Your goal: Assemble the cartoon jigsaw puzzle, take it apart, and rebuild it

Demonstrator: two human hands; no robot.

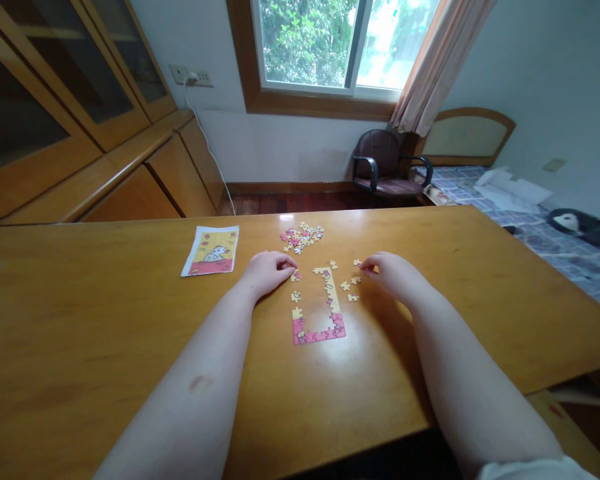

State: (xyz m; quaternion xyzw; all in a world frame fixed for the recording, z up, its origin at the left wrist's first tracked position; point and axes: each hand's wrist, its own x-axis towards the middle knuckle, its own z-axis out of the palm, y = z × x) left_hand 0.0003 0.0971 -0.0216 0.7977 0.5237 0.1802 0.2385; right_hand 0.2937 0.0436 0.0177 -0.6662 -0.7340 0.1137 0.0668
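Note:
A partly joined jigsaw frame (330,320), yellow above and pink below, lies on the wooden table (105,347) between my hands. My left hand (267,272) rests by the frame's upper left corner, its fingers curled and pinched on a small puzzle piece (296,275). My right hand (390,272) lies to the right of the frame, fingers drawn together at a loose piece (357,263); whether it grips that piece is unclear. A few loose pieces (351,285) lie beside it. A heap of unsorted pieces (301,237) sits further back.
A printed reference picture (211,251) lies at the left of the puzzle. Wooden cabinets (80,133) line the left wall. Beyond the table stand a dark armchair (385,167), a window and a bed (555,233) at the right.

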